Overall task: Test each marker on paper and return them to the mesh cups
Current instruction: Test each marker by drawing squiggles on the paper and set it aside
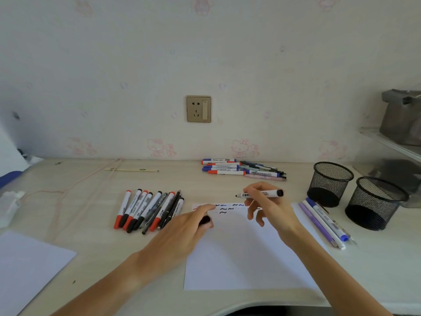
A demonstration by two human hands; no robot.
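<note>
So right now I've got the marker (259, 194) pinched in my right hand (271, 208), hovering over the paper (246, 254); it lies almost level, tip pointing left, black end right. Left hand (182, 233) grips its black cap (204, 220). Both mesh cups (330, 183) sit far right on the worktop (91, 224).

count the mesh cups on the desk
2. One cup stands at the desk's right side, nearer the wall; the other cup is just right of it, nearer the person. Both look empty.
</note>
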